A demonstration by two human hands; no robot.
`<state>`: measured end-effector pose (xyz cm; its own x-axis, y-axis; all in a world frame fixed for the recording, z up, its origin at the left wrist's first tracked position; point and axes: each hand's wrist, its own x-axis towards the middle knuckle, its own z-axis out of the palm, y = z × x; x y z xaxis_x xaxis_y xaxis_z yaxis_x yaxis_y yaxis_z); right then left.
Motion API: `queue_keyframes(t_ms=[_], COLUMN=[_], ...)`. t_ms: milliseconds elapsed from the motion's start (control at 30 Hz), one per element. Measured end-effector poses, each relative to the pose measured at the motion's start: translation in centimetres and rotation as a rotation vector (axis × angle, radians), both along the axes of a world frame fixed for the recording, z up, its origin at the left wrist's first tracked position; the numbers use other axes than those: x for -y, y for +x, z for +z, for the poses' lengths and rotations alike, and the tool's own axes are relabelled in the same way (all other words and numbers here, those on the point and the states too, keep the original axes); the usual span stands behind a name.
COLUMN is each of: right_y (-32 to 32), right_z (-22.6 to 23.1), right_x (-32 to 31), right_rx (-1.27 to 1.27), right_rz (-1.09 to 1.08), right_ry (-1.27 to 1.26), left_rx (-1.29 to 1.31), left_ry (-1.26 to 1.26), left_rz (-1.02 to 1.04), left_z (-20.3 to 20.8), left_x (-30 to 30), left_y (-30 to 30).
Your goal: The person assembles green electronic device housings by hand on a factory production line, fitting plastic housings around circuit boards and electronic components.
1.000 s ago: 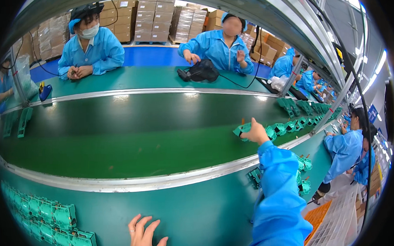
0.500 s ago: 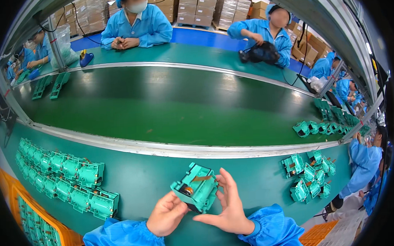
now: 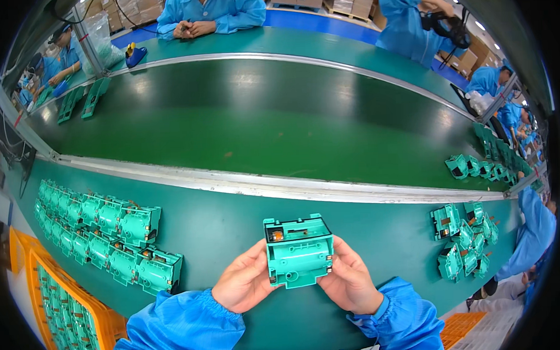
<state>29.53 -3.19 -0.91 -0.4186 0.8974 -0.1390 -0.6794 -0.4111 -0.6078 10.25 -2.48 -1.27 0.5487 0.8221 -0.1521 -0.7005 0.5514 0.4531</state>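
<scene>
Head view: green worktop (image 3: pixel 201 224), near; dark green belt (image 3: pixel 253 123), far, behind pale metal rail (image 3: pixel 262 183); cartons (image 3: pixel 351 0) beyond. One teal plastic housing (image 3: pixel 301 254), boxy, orange part (image 3: pixel 276 235) at top left; held above worktop's near middle, left hand (image 3: pixel 243 280) and right hand (image 3: pixel 354 280) closed on opposite sides.

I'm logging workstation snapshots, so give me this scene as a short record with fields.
Left hand: on the left side of a green housing
Right hand: on the same housing's right side
On the left: two rows of similar housings on the green table
On the right: loose cluster of similar housings
Lower left: orange crate with green parts inside
</scene>
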Motion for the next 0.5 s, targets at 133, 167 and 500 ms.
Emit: queue_keyframes(t_ms=[133, 167, 500], right_y=[-0.12, -0.22, -0.36], right_z=[-0.13, -0.08, 0.03], right_x=[-0.04, -0.07, 0.26], right_rx=[-0.009, -0.018, -0.027], right_rz=[-0.006, 0.000, 0.002], right_ry=[-0.013, -0.012, -0.067], left_rx=[-0.009, -0.004, -0.093], left_ry=[-0.020, -0.022, -0.005], left_rz=[-0.013, -0.020, -0.064], left_z=[-0.31, -0.39, -0.64], left_x=[-0.20, -0.16, -0.17], left_y=[0.10, 0.02, 0.08])
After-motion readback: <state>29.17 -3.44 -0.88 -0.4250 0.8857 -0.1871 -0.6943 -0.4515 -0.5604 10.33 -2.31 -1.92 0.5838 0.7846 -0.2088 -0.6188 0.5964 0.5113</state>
